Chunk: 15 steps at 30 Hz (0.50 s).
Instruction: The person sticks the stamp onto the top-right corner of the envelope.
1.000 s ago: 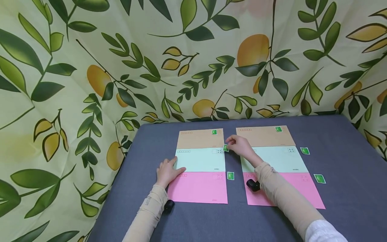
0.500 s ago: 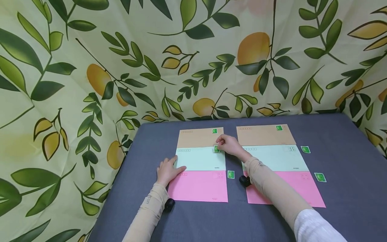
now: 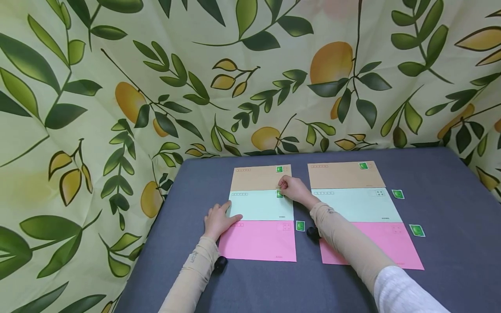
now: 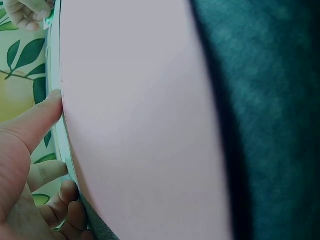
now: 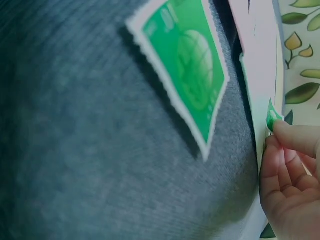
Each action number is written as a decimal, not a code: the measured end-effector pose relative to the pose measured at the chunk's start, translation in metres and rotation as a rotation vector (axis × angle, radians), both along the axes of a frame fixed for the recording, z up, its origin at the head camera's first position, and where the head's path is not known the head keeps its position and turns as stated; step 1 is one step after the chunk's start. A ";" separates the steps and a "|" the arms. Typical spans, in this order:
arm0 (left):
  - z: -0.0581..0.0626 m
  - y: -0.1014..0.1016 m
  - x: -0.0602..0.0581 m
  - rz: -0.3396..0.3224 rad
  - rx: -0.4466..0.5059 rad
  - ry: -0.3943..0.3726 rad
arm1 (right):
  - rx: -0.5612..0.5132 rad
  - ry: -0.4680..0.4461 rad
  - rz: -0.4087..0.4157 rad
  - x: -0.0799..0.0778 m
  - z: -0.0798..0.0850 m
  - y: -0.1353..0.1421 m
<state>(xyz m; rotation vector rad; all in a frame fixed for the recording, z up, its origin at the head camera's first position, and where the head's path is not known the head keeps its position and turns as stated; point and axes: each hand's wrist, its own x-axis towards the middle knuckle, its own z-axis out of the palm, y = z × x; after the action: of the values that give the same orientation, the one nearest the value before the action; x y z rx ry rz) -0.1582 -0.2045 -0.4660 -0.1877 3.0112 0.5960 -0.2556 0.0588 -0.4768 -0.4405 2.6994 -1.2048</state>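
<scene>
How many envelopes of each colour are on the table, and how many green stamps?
Tan envelopes: 2
Mint envelopes: 2
Pink envelopes: 2
Green stamps: 6
Total: 12

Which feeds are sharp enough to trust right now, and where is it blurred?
Head view: evenly lit, sharp, no glare; right hand pinches a stamp. Right wrist view: the loose stamp up close is soft, cloth blurry. Left wrist view: pink envelope washed out, featureless, left hand slightly soft.
</scene>
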 end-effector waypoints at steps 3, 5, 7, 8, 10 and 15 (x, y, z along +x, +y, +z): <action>-0.001 0.000 0.000 0.000 -0.001 0.002 | 0.026 0.009 -0.007 0.001 0.001 -0.002; -0.001 -0.001 0.000 0.000 0.000 0.004 | 0.053 0.021 -0.006 0.002 0.002 -0.004; -0.001 -0.001 0.000 0.001 0.001 0.005 | 0.081 0.029 -0.004 0.003 0.004 -0.006; -0.001 -0.001 0.000 0.001 0.002 0.005 | 0.095 0.034 -0.002 0.003 0.004 -0.007; -0.001 -0.001 0.000 0.002 0.005 0.006 | 0.112 0.036 -0.001 0.003 0.005 -0.008; -0.001 0.000 0.000 0.007 0.009 0.000 | 0.151 0.057 0.010 0.005 0.006 -0.010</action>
<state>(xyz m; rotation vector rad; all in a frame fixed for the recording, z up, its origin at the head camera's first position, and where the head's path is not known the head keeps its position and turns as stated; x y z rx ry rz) -0.1581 -0.2047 -0.4667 -0.1982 3.0080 0.6102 -0.2505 0.0489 -0.4711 -0.4736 2.8068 -0.9915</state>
